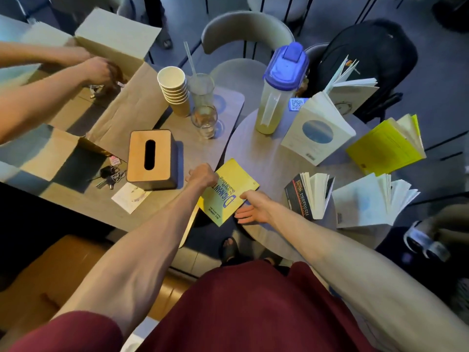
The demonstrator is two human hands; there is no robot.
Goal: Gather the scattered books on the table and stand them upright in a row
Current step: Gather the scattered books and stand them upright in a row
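My left hand [203, 175] curls round the yellow paperback's [228, 191] edge at lower centre, probably to tip it upright; my right hand [253, 207], fingers spread, braces its other side.

From my remote seat I saw the left hand [203, 175] curled in a fist round the far-left edge of a yellow book [228, 191], which lay across the near rim of the round table [266, 153]. The right hand [253, 207] met the book's edge at its 4 o'clock, thumb on the cover, fingers straight. At the book's 3 o'clock a dark book [299, 196] stood with its pages fanned, a white fanned book [363, 201] just beside it. At 2 o'clock an open yellow book [383, 146] lay near the rim. At 1 o'clock a white book with a blue circle [317, 133] stood open beside a blue-lidded pitcher [276, 92]. A tissue box [151, 158] sat at 9 o'clock.
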